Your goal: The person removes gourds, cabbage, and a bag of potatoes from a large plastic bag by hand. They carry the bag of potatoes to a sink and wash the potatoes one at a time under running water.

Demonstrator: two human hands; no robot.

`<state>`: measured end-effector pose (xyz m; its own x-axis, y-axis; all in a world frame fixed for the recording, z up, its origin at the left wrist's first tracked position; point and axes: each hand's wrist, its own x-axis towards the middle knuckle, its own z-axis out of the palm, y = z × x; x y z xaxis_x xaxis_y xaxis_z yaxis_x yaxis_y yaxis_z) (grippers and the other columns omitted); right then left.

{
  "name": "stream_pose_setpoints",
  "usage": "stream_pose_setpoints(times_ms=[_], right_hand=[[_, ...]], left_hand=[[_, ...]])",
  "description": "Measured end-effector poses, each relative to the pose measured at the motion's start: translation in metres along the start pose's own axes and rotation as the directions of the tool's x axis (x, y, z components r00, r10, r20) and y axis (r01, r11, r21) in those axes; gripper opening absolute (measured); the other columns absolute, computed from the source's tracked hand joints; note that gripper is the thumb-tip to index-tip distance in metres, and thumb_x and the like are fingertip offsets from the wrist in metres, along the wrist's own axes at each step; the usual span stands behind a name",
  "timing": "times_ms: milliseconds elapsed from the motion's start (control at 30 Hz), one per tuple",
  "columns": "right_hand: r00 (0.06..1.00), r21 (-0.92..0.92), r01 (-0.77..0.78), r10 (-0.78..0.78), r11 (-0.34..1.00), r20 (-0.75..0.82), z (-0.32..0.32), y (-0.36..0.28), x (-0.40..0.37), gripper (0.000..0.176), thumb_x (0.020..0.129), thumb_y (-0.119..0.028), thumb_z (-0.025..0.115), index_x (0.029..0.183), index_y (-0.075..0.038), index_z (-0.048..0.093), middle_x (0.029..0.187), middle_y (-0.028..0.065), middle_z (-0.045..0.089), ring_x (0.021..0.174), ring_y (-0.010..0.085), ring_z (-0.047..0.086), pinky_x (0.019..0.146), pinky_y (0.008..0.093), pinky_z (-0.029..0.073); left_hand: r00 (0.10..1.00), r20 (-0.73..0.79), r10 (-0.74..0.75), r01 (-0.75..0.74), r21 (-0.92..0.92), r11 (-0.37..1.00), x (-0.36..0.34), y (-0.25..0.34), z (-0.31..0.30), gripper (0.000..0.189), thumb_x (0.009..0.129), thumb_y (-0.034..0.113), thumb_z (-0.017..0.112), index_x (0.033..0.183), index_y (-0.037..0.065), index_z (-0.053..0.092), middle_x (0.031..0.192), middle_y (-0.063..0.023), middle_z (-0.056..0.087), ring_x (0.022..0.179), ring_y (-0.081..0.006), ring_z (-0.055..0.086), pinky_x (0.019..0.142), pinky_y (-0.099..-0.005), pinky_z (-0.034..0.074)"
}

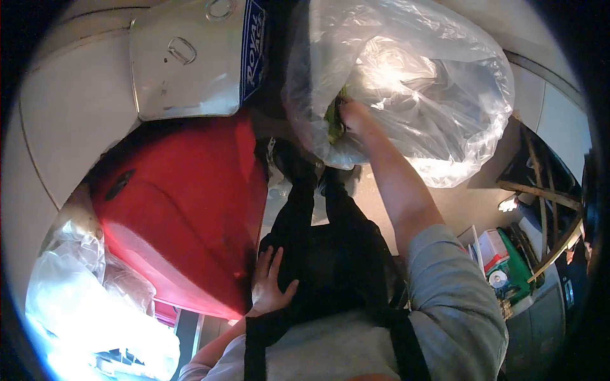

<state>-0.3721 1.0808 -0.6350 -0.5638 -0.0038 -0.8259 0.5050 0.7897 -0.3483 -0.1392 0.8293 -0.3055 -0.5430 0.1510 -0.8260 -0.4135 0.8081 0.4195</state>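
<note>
My right hand reaches down into a large clear plastic bag. Its fingers are curled at a bunch of dark green leaves along the bag's near left side; the fingertips are partly hidden. The bag's mouth gapes wide, and its film folds around my forearm. My left hand lies on the dark cloth over my lap, fingers spread, holding nothing. Just left of it is the edge of a big red, smooth-sided object.
A metal tin with a blue label stands beyond the red object. Bright clear plastic is bundled at the lower left. On the right are a green container with small items and a wooden frame. My feet are below the bag.
</note>
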Motion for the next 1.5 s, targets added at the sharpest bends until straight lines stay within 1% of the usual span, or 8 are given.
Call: stream_pose_setpoints(times_ms=[133,633,800,1033,1200,1300,1400,1500], right_hand=[[0.996,0.264,-0.072,0.084,0.962,-0.035,0.04,0.038,0.038,0.038,0.085,-0.033,0.047,0.11,-0.004,0.053,0.101,0.0193,0.061,0.097,0.0356,0.057,0.084,0.0404,0.044],[0.965,0.013,-0.258,0.258,0.966,-0.047,0.019,0.003,0.008,0.064,0.088,-0.05,0.036,0.125,0.003,0.04,0.125,0.0259,0.044,0.116,0.0386,0.043,0.097,0.0426,0.034],[0.998,-0.569,0.059,-0.051,0.82,0.03,0.01,0.024,0.008,0.062,0.088,-0.048,0.038,0.13,-0.002,0.035,0.128,0.0212,0.042,0.114,0.038,0.045,0.094,0.0454,0.037],[0.799,-0.591,0.308,-0.54,0.746,-0.265,-0.051,-0.071,-0.214,0.059,0.08,-0.026,0.058,0.133,-0.014,0.035,0.139,0.0163,0.026,0.129,0.0353,0.022,0.101,0.0499,0.023],[0.872,-0.383,0.484,-0.399,0.786,0.282,-0.042,-0.016,-0.313,0.049,0.079,-0.026,0.06,0.119,-0.001,0.046,0.122,0.0244,0.045,0.112,0.0366,0.044,0.095,0.0411,0.036],[0.762,-0.326,0.401,-0.115,0.856,0.637,-0.045,0.027,-0.365,0.039,0.077,-0.024,0.064,0.111,-0.005,0.053,0.092,0.018,0.062,0.088,0.0289,0.06,0.08,0.0346,0.047],[0.728,-0.364,0.348,-0.005,0.864,0.686,-0.069,0.044,-0.397,0.043,0.076,-0.029,0.066,0.111,-0.009,0.054,0.092,0.0151,0.063,0.086,0.0262,0.06,0.075,0.0339,0.047],[0.84,-0.479,0.341,-0.033,0.809,0.542,-0.098,0.054,-0.384,0.046,0.075,-0.031,0.068,0.112,-0.009,0.054,0.091,0.015,0.063,0.086,0.0265,0.06,0.075,0.0348,0.047]], left_hand=[[1.0,-0.016,0.01,-0.01,-0.022,1.0,-0.003,-0.004,0.001,0.079,0.071,0.028,0.067,0.138,0.014,0.026,0.138,-0.0207,0.026,0.125,-0.0428,0.028,0.101,-0.0494,0.028],[0.999,0.011,-0.053,0.053,0.001,0.999,-0.009,0.004,-0.004,0.074,0.077,0.032,0.061,0.139,0.018,0.024,0.142,-0.0158,0.022,0.129,-0.0388,0.023,0.103,-0.049,0.024],[0.991,0.007,-0.132,0.132,-0.017,0.991,-0.019,0.017,-0.007,0.07,0.08,0.037,0.057,0.139,0.021,0.022,0.143,-0.0136,0.02,0.132,-0.0362,0.018,0.103,-0.05,0.024],[0.977,0.065,-0.202,0.202,0.012,0.979,-0.048,0.026,0.014,0.057,0.082,0.039,0.053,0.133,0.021,0.035,0.141,-0.0122,0.025,0.131,-0.0353,0.021,0.102,-0.0518,0.025],[0.981,0.187,-0.056,0.009,0.242,0.97,-0.092,0.044,0.045,0.047,0.083,0.034,0.053,0.127,0.017,0.046,0.138,-0.0112,0.032,0.128,-0.0341,0.028,0.099,-0.0488,0.031],[0.891,0.452,0.053,0.042,-0.197,0.979,-0.136,0.063,0.017,0.047,0.082,0.03,0.054,0.126,0.015,0.047,0.133,-0.0118,0.039,0.123,-0.0327,0.036,0.095,-0.0441,0.037],[0.972,0.012,0.235,-0.214,-0.374,0.902,-0.179,0.064,-0.006,0.049,0.076,0.023,0.06,0.123,0.014,0.048,0.126,-0.0132,0.045,0.118,-0.0316,0.041,0.093,-0.041,0.04],[0.636,-0.694,0.338,-0.351,0.13,0.927,-0.241,0.049,-0.103,0.061,0.062,0.017,0.07,0.12,0.014,0.05,0.124,-0.0144,0.044,0.119,-0.0338,0.04,0.095,-0.0455,0.038]])
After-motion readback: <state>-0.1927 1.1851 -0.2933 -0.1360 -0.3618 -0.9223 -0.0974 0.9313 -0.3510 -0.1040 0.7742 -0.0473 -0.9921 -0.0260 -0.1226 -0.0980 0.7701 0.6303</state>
